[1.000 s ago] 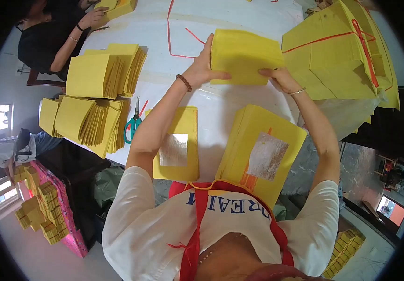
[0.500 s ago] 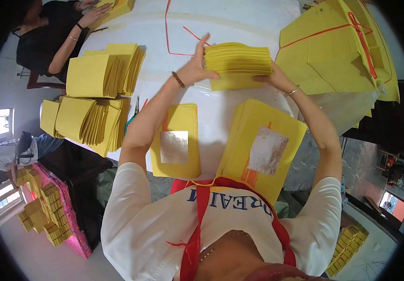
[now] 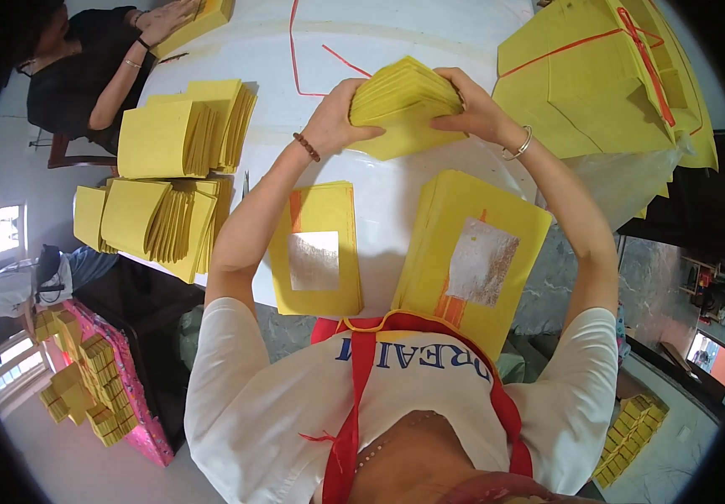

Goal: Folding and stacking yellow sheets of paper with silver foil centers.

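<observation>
Both of my hands grip a thick stack of yellow paper sheets (image 3: pixel 403 105), held on edge above the white table (image 3: pixel 396 193). My left hand (image 3: pixel 335 122) clasps the stack's left side, and my right hand (image 3: pixel 473 107) clasps its right side. Below the hands, two flat piles lie near me: a smaller yellow pile with a silver foil square (image 3: pixel 315 249) on the left, and a larger tilted yellow pile with a silver foil patch (image 3: pixel 471 256) on the right.
Fanned yellow paper bundles (image 3: pixel 173 181) lie at the table's left. A large yellow bundle tied with red string (image 3: pixel 601 76) fills the upper right. Loose red string (image 3: pixel 295 59) lies at the far side. Another person's hands (image 3: pixel 161 21) rest on a yellow stack at upper left.
The stack went from lying flat in my hands to standing on edge, with its sheet edges facing me. Both hands came closer together around it.
</observation>
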`<state>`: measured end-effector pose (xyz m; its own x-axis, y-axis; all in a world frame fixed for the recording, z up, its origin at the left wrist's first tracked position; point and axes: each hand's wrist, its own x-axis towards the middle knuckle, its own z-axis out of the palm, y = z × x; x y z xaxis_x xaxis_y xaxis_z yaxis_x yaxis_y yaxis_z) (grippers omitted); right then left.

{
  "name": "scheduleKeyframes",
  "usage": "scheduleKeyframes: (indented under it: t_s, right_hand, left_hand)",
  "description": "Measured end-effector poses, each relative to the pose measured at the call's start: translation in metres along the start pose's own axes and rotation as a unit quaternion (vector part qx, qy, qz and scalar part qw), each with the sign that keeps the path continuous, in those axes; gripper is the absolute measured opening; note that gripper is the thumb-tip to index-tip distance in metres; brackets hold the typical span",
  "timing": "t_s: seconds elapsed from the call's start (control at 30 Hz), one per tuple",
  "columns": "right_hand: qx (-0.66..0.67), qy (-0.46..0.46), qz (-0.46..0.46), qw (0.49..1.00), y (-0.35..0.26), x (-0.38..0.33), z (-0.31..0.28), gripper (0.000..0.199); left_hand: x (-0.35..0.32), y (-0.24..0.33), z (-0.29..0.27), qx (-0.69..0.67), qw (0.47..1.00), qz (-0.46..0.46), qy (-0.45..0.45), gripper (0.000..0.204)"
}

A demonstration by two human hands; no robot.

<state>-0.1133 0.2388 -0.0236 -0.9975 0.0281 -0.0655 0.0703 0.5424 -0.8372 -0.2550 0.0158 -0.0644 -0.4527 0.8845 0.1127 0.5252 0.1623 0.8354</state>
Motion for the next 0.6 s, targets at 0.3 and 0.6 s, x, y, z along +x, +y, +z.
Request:
scheduleKeyframes:
  t_s: [0.3,0.6]
  right_hand:
    - [0.211,0.012,-0.160,0.964,-0.012,-0.013,-0.013,0.120]
    - [-0.082,0.068,-0.120,0.987,0.001,-0.011,0.004,0.121]
  left_hand:
    - [0.001,0.003,0.017,-0.287,0.956,0.000,0.065,0.070]
    - [0.010,-0.071,0.059,-0.208,0.976,-0.046,-0.043,0.084]
